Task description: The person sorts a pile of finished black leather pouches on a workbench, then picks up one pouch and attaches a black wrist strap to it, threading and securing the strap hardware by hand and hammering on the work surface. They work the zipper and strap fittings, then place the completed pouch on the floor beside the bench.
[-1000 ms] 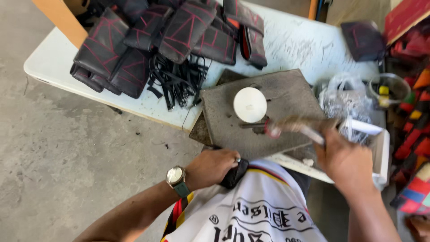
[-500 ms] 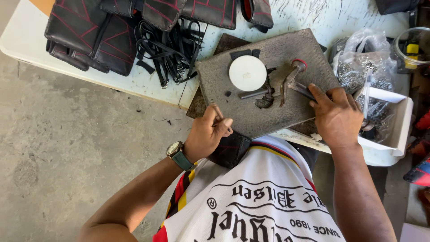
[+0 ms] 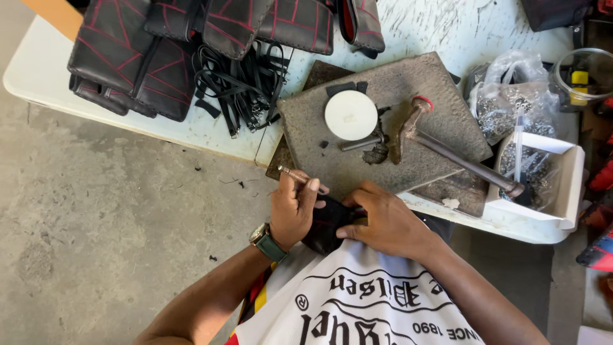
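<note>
Floor: bare grey concrete, with a white table [image 3: 38,76] standing on it and a person seated at its near edge.
Slab: a rough grey stone slab [image 3: 440,96] lies on the table; everything below is placed from it.
On the slab: a white round disc [image 3: 350,115], a short metal punch [image 3: 361,143] just beside it, and a hammer [image 3: 447,153] lying with its handle running off the slab's right corner.
Left of the slab: a tangle of black straps [image 3: 239,86] and a stack of black quilted pieces with red stitching [image 3: 128,57].
Right of the slab: a clear bag of small metal parts [image 3: 511,102] and a white box [image 3: 568,185].
Left hand [image 3: 292,211]: at the slab's near edge, fingers curled, pinching a thin metal tool [image 3: 294,174] while also touching the black leather piece [image 3: 325,223].
Right hand [image 3: 389,220]: just below the slab's near edge, fingers bent and closed on the same black leather piece.
Change: half a second ago the right hand was up on the slab at the hammer; now it has come down to the leather piece and the hammer lies loose.
</note>
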`<state>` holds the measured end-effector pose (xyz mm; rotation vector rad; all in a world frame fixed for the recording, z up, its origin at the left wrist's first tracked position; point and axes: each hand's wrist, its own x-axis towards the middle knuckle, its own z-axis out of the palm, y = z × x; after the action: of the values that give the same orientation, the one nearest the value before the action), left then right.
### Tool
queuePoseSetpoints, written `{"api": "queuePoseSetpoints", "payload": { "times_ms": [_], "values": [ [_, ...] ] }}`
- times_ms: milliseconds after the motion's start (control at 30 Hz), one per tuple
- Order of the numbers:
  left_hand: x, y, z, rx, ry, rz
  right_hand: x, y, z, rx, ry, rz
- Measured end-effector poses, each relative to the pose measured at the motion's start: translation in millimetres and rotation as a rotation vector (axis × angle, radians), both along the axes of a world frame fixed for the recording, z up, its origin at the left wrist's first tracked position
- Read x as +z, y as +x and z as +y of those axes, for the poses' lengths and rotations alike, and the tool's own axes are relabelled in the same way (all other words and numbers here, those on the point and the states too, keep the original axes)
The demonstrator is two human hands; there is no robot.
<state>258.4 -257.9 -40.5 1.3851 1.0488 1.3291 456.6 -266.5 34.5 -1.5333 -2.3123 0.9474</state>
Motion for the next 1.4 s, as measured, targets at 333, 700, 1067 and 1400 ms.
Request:
{"api": "queuePoseSetpoints", "payload": {
  "times_ms": [333, 700, 1067, 1400],
  "values": [
    [26.3, -46.2, -14.3, -0.237, 0.198, 0.080, 1.4, -19.6, 28.5, -0.036, -0.304, 0.096],
    [-22.6, -36.3, 3.2, -0.406, 0.765, 0.443, -9.1, -30.4, 53.5, -0.208, -0.342, 0.048],
    [-32.3, -35.3, 6.9, -0.379, 0.693, 0.439, -22.1, 10.0, -5.5, 0.129, 0.466, 0.071],
    [14.2, -39.5, 16.5, -0.380, -0.202, -0.005, -13.2, 0.7, -19.0, 0.131, 0.236, -0.405]
  ]
}}
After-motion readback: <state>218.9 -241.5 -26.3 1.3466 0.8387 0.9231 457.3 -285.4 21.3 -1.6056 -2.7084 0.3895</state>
